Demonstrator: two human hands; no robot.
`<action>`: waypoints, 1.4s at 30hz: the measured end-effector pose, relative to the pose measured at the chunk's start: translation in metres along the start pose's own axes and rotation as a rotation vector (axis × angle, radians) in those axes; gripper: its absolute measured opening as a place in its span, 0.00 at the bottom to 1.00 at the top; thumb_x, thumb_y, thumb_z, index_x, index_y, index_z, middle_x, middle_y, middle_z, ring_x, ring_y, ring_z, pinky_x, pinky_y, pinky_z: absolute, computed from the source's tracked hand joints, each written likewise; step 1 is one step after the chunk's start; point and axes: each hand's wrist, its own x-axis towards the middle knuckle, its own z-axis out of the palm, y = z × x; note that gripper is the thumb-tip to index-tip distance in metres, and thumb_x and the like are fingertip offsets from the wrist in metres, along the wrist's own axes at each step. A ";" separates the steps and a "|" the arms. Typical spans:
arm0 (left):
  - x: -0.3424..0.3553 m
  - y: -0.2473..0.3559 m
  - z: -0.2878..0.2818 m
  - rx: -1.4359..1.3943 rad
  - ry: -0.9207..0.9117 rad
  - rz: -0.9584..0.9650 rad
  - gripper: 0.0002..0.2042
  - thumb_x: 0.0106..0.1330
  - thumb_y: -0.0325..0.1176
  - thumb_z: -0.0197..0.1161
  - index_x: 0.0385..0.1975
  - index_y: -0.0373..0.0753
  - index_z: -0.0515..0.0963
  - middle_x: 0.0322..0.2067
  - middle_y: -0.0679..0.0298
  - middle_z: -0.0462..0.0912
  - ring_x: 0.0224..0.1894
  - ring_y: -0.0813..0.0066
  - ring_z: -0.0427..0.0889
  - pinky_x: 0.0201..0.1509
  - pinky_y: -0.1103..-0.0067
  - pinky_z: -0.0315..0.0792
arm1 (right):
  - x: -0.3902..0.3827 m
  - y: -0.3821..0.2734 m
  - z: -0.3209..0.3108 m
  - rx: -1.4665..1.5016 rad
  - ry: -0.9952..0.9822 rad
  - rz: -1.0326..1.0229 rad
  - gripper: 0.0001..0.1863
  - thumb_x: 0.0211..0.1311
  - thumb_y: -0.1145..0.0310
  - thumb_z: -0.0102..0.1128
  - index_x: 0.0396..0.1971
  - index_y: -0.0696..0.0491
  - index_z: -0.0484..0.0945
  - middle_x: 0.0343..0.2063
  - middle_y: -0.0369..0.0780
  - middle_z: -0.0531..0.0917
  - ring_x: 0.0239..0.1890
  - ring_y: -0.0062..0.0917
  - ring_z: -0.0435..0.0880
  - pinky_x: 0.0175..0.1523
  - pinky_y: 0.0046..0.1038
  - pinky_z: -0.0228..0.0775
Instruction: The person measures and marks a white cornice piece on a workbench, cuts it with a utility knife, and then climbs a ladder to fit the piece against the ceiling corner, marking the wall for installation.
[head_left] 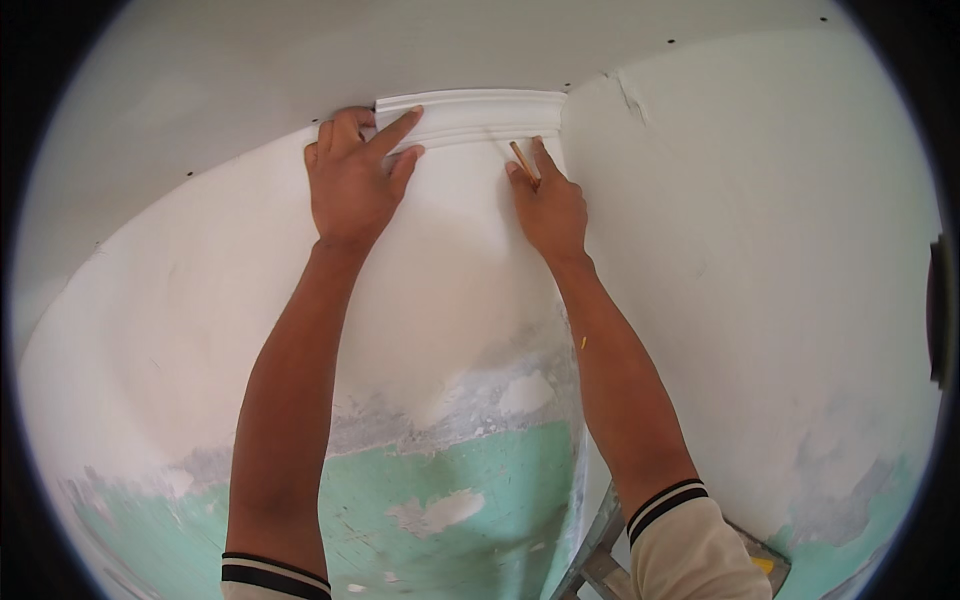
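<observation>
A short white piece of crown molding lies along the join of wall and ceiling, its right end at the corner. My left hand is at the molding's left end. Its index finger presses on the face and its thumb is at the lower edge, while the other fingers are bent against the wall and ceiling. In my right hand is a thin wooden pencil, pointing up toward the molding. The right index fingertip touches the molding's lower edge near the corner.
The white ceiling has several dark screw dots. Patchy white and green plaster covers the front wall; the right wall meets it at the corner. A stepladder stands low beside my right arm. A dark object sits at the far right.
</observation>
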 end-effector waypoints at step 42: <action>-0.004 0.006 0.003 -0.017 0.035 -0.038 0.22 0.62 0.40 0.80 0.58 0.63 0.89 0.44 0.68 0.76 0.47 0.69 0.74 0.58 0.68 0.70 | -0.002 0.006 -0.001 0.083 -0.050 0.016 0.34 0.77 0.48 0.60 0.76 0.49 0.72 0.32 0.48 0.92 0.38 0.49 0.92 0.49 0.47 0.83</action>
